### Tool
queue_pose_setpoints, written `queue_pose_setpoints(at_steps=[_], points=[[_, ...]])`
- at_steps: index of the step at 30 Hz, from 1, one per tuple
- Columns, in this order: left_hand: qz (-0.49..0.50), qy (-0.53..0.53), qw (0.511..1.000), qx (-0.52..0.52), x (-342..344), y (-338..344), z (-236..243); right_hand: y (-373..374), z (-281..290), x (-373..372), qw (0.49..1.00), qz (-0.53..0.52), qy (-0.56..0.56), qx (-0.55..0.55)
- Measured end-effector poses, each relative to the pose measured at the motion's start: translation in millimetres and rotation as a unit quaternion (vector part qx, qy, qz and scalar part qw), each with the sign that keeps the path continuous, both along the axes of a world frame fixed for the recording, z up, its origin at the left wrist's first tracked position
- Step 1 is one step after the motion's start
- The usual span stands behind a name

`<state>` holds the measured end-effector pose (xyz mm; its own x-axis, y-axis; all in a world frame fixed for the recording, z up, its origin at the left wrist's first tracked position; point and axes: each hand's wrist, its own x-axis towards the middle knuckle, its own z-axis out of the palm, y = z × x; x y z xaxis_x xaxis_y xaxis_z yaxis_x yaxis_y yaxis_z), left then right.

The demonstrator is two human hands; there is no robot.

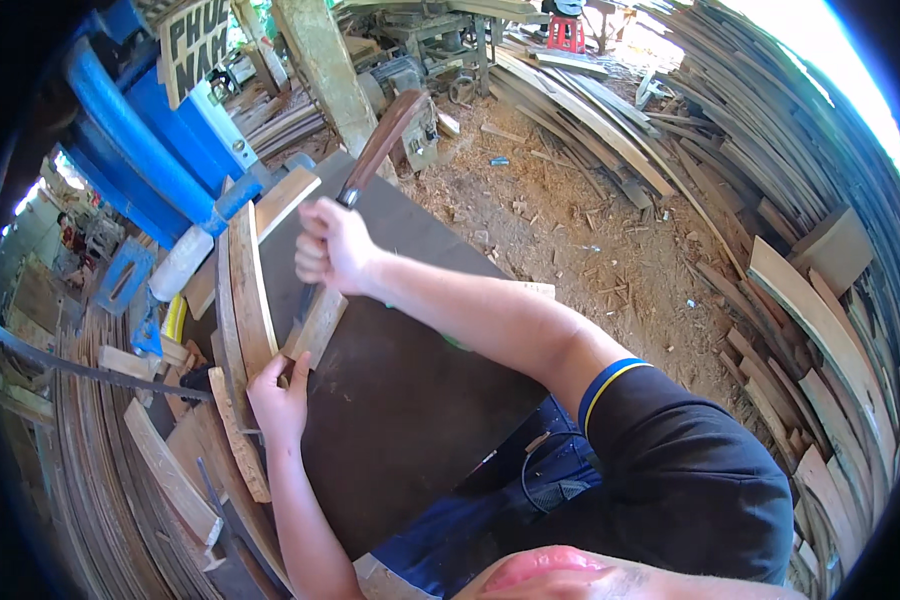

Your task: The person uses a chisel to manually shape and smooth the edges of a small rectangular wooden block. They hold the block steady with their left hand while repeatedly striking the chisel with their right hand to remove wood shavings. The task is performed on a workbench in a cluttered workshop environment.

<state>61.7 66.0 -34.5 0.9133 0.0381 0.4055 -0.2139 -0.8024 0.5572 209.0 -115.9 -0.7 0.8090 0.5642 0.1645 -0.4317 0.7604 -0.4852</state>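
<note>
My right hand [332,245] is a fist around the dark metal shaft of a long tool. Its curved brown wooden handle [385,140] sticks out above the fist, away from me. Below the fist, the narrow dark metal end [305,305] runs down beside a short pale wood block [322,322]. My left hand [281,400] grips the near end of this block, thumb and fingers around it. The tool's tip is close to my left fingertips; whether it touches the wood I cannot tell. Beneath both hands lies a dark flat board [390,400].
Long wood strips [245,280] stand along the board's left edge. Further left are a blue machine [160,140] and a saw-like blade [90,370]. Wood chips litter the dirt floor [590,230]. Stacked planks [810,150] line the right side, and a red stool [567,35] stands far back.
</note>
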Motion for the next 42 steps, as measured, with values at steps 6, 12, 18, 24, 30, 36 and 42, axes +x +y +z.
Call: queue_pose_setpoints(at_steps=[6,12,18,24,30,36,42], points=[[0.019,0.009,1.0,0.023,-3.5,-10.1,10.4,-15.3,-0.8,8.4,0.998,-0.059,0.019,0.0],[0.0,-0.001,1.0,0.015,0.2,-7.0,7.4,12.5,9.6,-24.7,0.999,-0.041,-0.004,-0.035],[-0.01,0.004,1.0,-0.019,-1.7,-7.8,5.2,-12.5,14.5,-6.7,0.994,-0.087,-0.012,-0.06],[0.001,-0.003,1.0,0.001,1.6,-7.7,3.4,1.4,11.1,-24.2,0.997,-0.059,-0.001,-0.052],[0.012,0.018,1.0,0.001,-3.9,-5.4,5.6,10.3,7.2,-30.6,0.999,-0.021,-0.021,-0.036],[-0.015,-0.009,1.0,-0.008,2.5,-10.8,0.2,-22.1,8.6,-7.8,0.994,-0.091,-0.01,-0.058],[0.009,-0.007,0.999,0.039,-4.1,8.5,-3.9,30.3,-3.3,-31.0,0.999,0.007,0.053,-0.006]])
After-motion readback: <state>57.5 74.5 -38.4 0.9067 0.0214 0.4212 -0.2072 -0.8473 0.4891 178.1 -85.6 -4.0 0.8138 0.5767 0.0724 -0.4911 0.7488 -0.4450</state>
